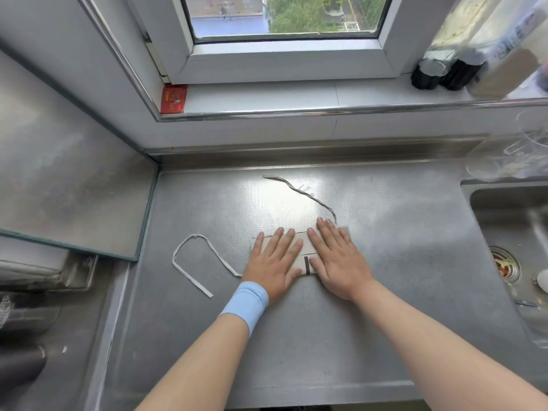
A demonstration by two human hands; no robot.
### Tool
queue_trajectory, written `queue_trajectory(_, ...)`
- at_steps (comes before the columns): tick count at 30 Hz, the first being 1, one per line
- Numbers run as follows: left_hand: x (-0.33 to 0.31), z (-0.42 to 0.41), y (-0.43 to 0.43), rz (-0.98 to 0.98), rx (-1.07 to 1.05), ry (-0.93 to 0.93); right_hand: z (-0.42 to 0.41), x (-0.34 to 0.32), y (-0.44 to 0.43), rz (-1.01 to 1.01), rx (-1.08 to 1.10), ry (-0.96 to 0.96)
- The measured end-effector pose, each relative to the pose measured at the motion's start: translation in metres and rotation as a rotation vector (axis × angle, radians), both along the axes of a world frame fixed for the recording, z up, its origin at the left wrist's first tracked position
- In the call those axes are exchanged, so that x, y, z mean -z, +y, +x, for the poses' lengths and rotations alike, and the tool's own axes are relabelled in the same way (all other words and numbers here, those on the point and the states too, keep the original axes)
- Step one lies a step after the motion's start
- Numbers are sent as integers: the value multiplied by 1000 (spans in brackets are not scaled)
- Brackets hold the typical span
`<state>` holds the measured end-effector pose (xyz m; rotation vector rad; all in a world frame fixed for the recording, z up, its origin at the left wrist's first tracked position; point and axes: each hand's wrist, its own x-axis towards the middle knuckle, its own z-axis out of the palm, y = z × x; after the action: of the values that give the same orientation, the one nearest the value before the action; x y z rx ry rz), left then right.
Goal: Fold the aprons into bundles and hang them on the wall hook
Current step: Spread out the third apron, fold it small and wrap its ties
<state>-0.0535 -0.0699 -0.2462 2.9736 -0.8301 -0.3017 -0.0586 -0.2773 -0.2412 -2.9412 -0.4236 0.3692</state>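
A beige apron [305, 250] with thin dark lines lies folded into a small flat rectangle on the steel counter [296, 336]. My left hand [274, 262], with a light blue wristband, presses flat on its left half. My right hand [336, 259] presses flat on its right half, fingers straight. A pale neck strap [189, 256] loops out to the left of the fold. A thin dark tie string [299, 191] trails away from the fold toward the back of the counter. No wall hook is in view.
A sink [510, 232] with a drain lies at the right. Clear glassware [510, 155] stands behind it. Dark bottles [439, 72] and a red packet [173, 97] sit on the window sill. A glass panel [74, 179] leans at the left.
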Motion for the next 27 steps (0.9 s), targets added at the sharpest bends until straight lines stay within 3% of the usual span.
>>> queue_trajectory(6, -4, 14, 50, -16, -113, 26, 1, -1, 0, 9, 148, 45)
queue_trajectory(11, -24, 28, 43, -76, -158, 63, 0, -3, 6, 0, 194, 73)
queue_trajectory(18, -14, -4, 16, -26, 36, 14, 2, -5, 7, -78, 171, 98)
queue_trajectory(21, -8, -14, 18, -84, -40, 108, 1, -10, 8, -153, 113, -43)
queue_trajectory(24, -16, -9, 16, -153, -56, 145, -2, -14, 6, -71, -76, -157)
queue_trajectory(27, -23, -6, 20, -199, -65, 164, -8, -25, -3, -6, -148, -136)
